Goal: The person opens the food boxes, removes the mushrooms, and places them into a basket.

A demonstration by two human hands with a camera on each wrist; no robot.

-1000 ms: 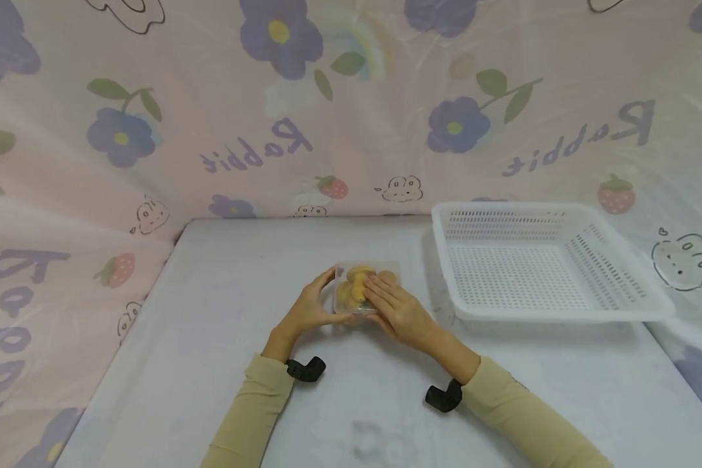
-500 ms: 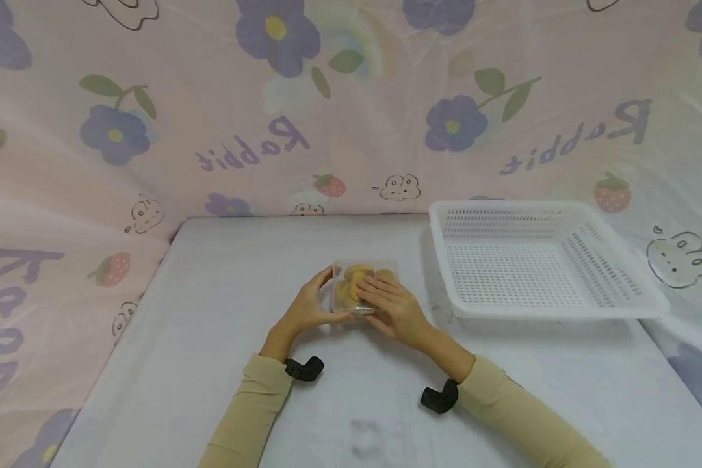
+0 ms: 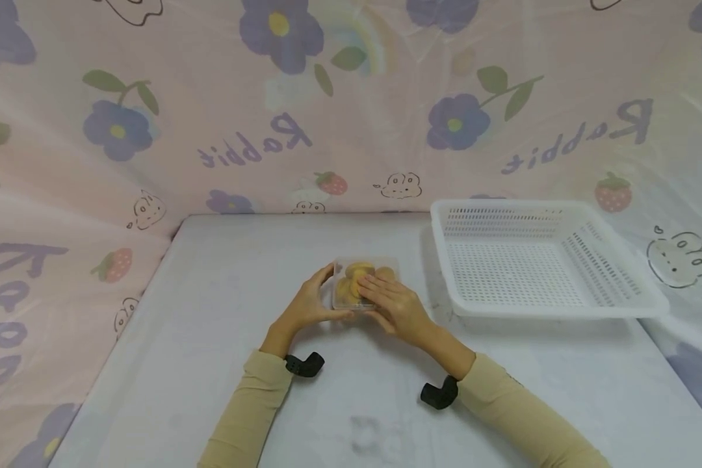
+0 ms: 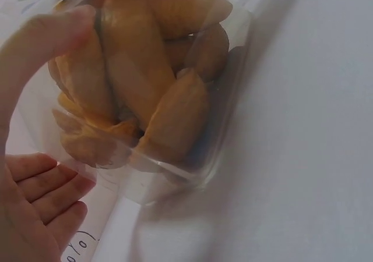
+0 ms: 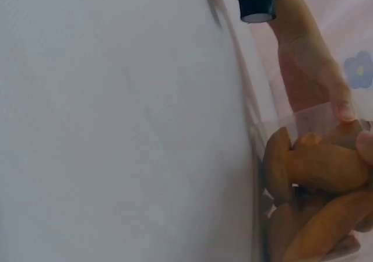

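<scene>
A small clear plastic box (image 3: 363,285) filled with golden-brown pastry pieces (image 4: 145,81) sits on the white desk (image 3: 210,338), a little left of the desk's middle and near the left end of a white perforated plastic basket (image 3: 538,260), which stands apart from it on the right side of the desk. Both hands are on the box. The left hand (image 3: 309,305) cups the box's left side, its fingers curved against the wall and the thumb lying along the near edge; in the left wrist view the thumb (image 4: 44,38) presses on the transparent top while the other fingers curl below the box's edge. The right hand (image 3: 394,305) lies over the right part of the top, with fingers fairly straight and spread across the clear lid, pressing on it rather than wrapping round it. In the right wrist view the pastries show through the box's wall, and the left hand's fingertip touches the upper rim. Both forearms wear beige sleeves (image 3: 251,409), and a black camera mount (image 3: 304,364) sits at each wrist. Behind the desk hangs a pink sheet (image 3: 210,130) printed with purple flowers, strawberries and the word "Rabbit".
</scene>
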